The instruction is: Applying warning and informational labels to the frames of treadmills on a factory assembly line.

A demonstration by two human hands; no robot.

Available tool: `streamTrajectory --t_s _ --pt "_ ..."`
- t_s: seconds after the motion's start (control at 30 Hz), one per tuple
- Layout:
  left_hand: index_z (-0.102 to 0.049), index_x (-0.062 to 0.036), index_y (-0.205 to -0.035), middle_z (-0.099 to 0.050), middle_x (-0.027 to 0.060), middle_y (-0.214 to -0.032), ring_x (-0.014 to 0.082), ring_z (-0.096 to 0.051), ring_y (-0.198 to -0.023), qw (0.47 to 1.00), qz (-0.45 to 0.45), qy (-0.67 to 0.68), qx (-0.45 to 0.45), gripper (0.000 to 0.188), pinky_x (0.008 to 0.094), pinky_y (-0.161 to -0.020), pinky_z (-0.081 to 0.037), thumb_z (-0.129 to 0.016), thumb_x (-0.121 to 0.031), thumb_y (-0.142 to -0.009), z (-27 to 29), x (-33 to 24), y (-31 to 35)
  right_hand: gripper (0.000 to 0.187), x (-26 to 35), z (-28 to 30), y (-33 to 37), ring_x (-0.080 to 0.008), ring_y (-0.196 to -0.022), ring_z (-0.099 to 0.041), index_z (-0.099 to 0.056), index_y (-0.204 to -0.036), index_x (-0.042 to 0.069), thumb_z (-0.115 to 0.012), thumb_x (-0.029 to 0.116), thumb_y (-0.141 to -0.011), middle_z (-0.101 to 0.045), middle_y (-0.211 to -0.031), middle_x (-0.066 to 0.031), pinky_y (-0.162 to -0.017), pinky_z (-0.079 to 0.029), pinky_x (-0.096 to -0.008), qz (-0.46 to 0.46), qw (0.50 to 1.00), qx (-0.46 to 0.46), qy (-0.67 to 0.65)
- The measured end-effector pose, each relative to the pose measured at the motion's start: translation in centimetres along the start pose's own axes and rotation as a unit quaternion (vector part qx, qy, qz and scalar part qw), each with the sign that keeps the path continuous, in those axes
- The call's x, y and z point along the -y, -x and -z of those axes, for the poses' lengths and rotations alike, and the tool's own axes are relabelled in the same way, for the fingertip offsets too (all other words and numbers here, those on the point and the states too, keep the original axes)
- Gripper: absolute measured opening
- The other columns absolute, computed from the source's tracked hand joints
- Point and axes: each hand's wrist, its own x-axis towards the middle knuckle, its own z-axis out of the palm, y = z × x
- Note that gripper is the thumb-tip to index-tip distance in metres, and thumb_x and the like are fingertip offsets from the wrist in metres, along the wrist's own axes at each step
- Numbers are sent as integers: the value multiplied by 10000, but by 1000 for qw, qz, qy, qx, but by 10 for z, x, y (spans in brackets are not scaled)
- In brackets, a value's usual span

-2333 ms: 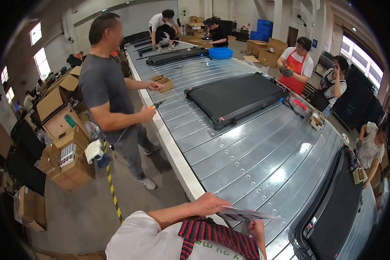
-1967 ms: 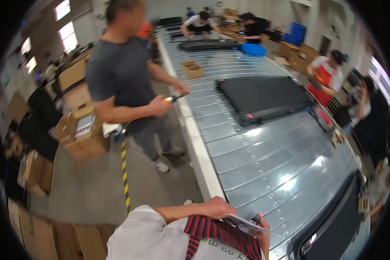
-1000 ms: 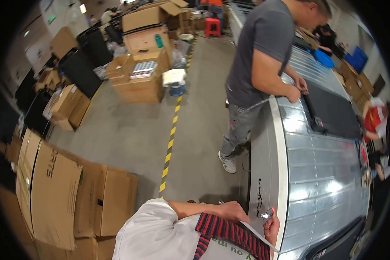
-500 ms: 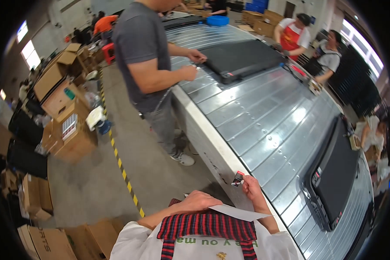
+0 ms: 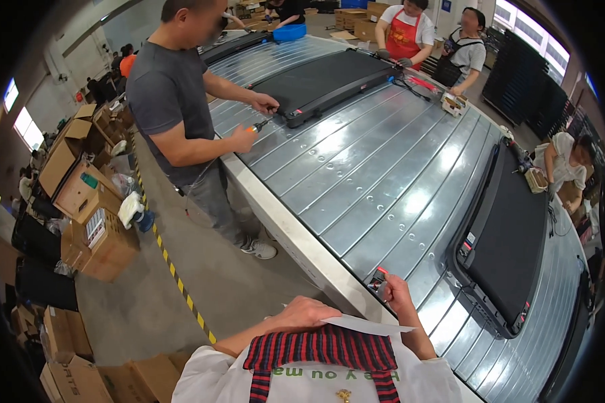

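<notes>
My left hand is held at my chest, fingers closed on the near edge of a white sheet that stretches right across the striped apron. In my right hand, a small black-and-red label is pinched between thumb and fingers, just above the near edge of the metal-topped table. To the right of that hand lies a long black flat panel with a raised dark frame. A small sticker sits near its near left edge.
Across the left corner stands a co-worker with a power screwdriver beside a second black panel. Other people work along the far side. A small parts box rests there. Cardboard boxes and yellow-black floor tape are left.
The view has turned, shifting the surroundings left. My right hand with the label has moved from beside the table's white side to over its metal top. My left hand stays on the sheet.
</notes>
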Motion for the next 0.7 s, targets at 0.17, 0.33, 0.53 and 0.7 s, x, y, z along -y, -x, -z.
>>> streamTrajectory --t_s 0.17,0.33,0.53,0.7 --pt "-590 -113 -909 -615 70 -767 266 -589 -686 1000 -11 19 0 201 356 -560 -467 -547 -99 -713 -12 -6 -19 187 16 24 4 -81 -365 -337 -531 -741 82 -622 240 -780 -406 -474 10 -333 -219 -218 2 1000 -3 20" --pt "-581 -115 -864 -601 72 -728 274 -577 -656 999 -11 31 3 137 356 -533 -458 -523 -134 -740 -2 -3 -26 264 15 25 -2 -79 -333 -301 -438 -627 105 -565 245 -811 -363 -442 23 -310 -191 -210 4 998 -55 23" --pt "-581 -130 -867 -603 58 -727 269 -581 -658 999 -21 16 17 141 362 -528 -456 -527 -148 -738 13 18 -38 285 -9 27 -31 -79 -313 -287 -417 -600 121 -548 246 -820 -343 -420 27 -298 -182 -213 -21 997 -71 -35" --pt "-586 -128 -877 -606 60 -726 267 -585 -658 999 -50 6 17 178 361 -524 -455 -560 -104 -702 23 36 -42 249 -9 35 -34 -51 -311 -289 -435 -649 129 -511 262 -846 -332 -418 59 -291 -183 -184 -27 995 -29 -88"
